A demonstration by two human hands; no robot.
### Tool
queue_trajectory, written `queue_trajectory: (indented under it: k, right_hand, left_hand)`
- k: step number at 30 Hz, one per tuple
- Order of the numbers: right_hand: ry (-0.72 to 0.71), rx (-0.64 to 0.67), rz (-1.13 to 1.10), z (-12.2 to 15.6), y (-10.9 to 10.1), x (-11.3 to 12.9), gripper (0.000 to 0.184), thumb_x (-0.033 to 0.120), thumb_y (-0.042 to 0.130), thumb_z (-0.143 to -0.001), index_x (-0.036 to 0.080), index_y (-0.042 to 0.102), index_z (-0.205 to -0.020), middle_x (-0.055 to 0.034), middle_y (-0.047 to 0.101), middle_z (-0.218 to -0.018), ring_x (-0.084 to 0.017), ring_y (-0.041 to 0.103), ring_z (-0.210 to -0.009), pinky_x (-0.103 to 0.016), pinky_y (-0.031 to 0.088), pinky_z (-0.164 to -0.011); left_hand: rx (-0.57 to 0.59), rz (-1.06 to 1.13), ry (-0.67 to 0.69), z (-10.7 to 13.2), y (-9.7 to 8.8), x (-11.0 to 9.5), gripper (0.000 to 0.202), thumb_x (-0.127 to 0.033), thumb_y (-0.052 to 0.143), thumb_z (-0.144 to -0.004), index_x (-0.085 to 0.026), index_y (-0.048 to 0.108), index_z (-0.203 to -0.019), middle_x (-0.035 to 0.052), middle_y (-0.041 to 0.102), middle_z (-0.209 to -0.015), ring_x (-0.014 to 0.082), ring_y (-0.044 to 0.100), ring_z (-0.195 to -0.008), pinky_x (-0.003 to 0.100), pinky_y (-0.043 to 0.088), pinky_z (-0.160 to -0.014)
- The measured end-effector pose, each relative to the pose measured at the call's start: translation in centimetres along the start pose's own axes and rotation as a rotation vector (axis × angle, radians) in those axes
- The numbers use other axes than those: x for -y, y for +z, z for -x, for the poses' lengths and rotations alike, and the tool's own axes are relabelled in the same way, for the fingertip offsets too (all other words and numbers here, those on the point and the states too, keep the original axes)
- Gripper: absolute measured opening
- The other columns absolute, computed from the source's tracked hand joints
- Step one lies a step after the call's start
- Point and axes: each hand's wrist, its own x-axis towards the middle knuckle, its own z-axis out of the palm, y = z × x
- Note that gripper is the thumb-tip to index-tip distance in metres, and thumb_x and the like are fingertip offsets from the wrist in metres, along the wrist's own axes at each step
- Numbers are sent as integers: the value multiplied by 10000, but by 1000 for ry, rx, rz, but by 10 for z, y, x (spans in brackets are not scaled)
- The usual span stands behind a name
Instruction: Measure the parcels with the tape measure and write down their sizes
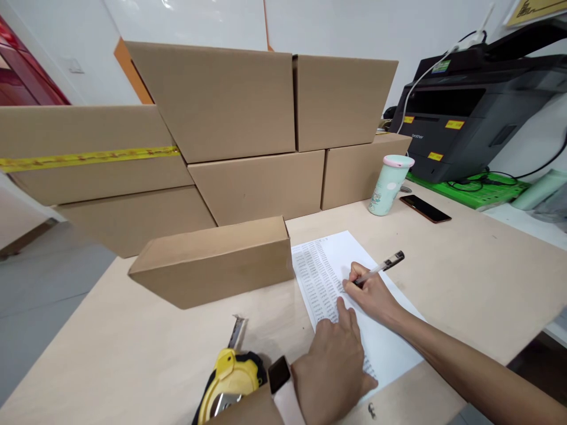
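Observation:
A sheet of paper [390,348] with printed columns lies on the table in front of me. My right hand [370,295] is closed round a pen [381,267], its tip down at the sheet beside the printed columns. Lower on the same sheet rests my left hand [334,360], fingers stretched out and pressing on the paper, a watch [280,375] on its wrist. Left of that wrist sits a yellow and black tape measure [233,381], partly behind my forearm, with a short end of blade out. A long cardboard box [221,268] touches or nearly touches the sheet's left edge.
Several cardboard boxes [257,186] are stacked along the table's back. A light green cup [390,186] and a phone [425,208] stand and lie at the right rear. Behind them a black printer [469,112] sits over a green base [482,192] with cables.

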Motion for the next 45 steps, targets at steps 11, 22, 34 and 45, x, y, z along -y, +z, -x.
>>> queue_trajectory:
  k: [11, 22, 34, 45]
  right_hand:
    - [-1, -10, 2, 0, -1, 2, 237, 192, 518, -728, 230, 322, -600, 69, 308, -570, -109, 308, -535, -251, 253, -496]
    - [-4, -22, 11, -1, -1, 2, 216, 194, 509, -718, 230, 330, -603, 68, 320, -572, -110, 313, -535, -247, 255, -497]
    - [-4, -34, 14, 0, -1, 1, 231, 191, 511, -732, 229, 322, -604, 71, 316, -572, -108, 311, -537, -249, 257, -504]
    - [-12, -55, 23, -1, -1, 1, 228, 181, 504, -720, 231, 317, -600, 74, 308, -567, -110, 314, -533, -250, 262, -503]
  left_hand:
    - [-17, -31, 22, 0, 3, -1, 838, -581, 477, -815, 16, 327, -1384, 270, 354, -1419, 236, 633, -765, 338, 483, -676]
    - [-6, -40, 28, -2, 1, 0, 828, -575, 477, -819, 21, 338, -1377, 271, 369, -1413, 242, 637, -778, 339, 487, -678]
    - [-37, -55, 14, -1, 5, 0, 840, -585, 487, -808, 11, 339, -1379, 266, 390, -1403, 242, 639, -783, 343, 490, -700]
    - [0, -49, 6, -2, 3, -1, 838, -583, 478, -814, 8, 323, -1388, 268, 335, -1426, 245, 640, -796, 346, 489, -715]
